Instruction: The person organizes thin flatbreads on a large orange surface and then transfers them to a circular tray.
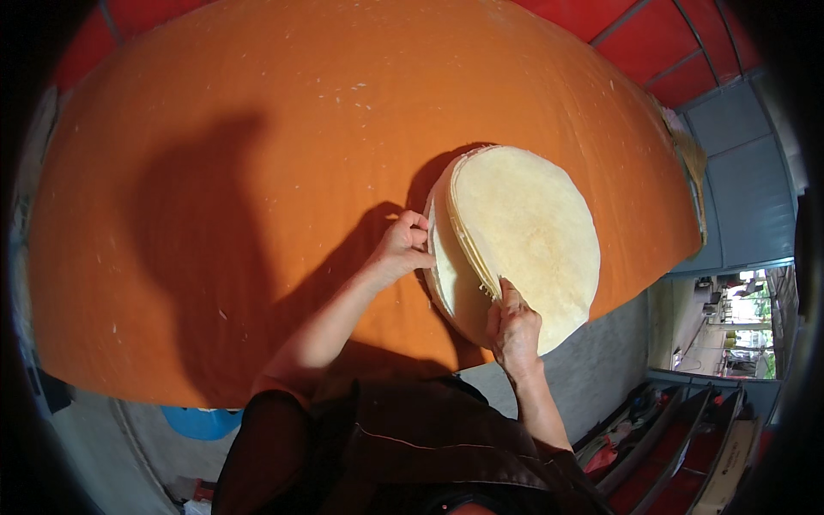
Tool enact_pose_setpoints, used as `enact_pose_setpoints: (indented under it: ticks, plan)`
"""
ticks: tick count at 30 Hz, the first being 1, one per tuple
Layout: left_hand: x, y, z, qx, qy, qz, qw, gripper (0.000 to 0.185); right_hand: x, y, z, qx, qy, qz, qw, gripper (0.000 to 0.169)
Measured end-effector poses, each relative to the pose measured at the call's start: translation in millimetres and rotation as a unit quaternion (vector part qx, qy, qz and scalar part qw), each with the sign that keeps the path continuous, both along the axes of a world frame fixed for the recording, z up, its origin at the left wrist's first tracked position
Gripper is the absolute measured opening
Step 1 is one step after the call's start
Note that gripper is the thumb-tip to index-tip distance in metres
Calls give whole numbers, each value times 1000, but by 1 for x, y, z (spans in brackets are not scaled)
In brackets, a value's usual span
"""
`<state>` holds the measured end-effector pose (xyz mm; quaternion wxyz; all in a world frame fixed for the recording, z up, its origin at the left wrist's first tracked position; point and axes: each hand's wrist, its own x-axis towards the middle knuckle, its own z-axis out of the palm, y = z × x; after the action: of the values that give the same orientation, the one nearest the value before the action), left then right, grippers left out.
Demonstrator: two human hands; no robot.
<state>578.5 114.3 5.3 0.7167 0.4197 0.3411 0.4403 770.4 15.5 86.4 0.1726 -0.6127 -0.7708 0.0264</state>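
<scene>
Several round, pale cream sheets (534, 238), thin and flat like flatbreads or hide discs, lie fanned at the near right edge of an orange-covered table. My right hand (517, 328) pinches the left rim of the upper sheets, thumb below and fingers on top, and these sit raised and shifted right over a lower stack (450, 277). At the lower stack's left rim is my left hand (412, 241), its fingers curled and thumb against the edge; whether it grips a sheet is unclear. Small ragged bits hang from the upper sheets' rim near my right hand.
The orange cloth (309, 161) carries scattered pale flakes. A straw broom (695, 167) rests at the table's right end. Under the near left edge shows a blue plastic item (201, 421). Racks with red shelves and a cardboard box (727, 463) stand at lower right, near a doorway.
</scene>
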Motion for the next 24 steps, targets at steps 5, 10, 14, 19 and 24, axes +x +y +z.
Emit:
enact_pose_setpoints:
  ticks: [5,10,14,19,24]
  plan:
    - [7,-8,22,-64,72,49,994,52,-8,-1,-3,31,-101,34,994,43]
    - [14,-13,27,-94,100,85,987,56,-17,-6,-12,39,-78,12,996,51]
    - [12,-11,15,-82,115,82,987,58,-21,-9,-10,17,-120,-5,993,56]
    - [14,-14,13,-50,92,83,991,47,-30,-11,-17,9,-190,-43,981,57]
    - [11,-18,4,-75,15,37,996,45,35,33,38,-220,47,-55,973,36]
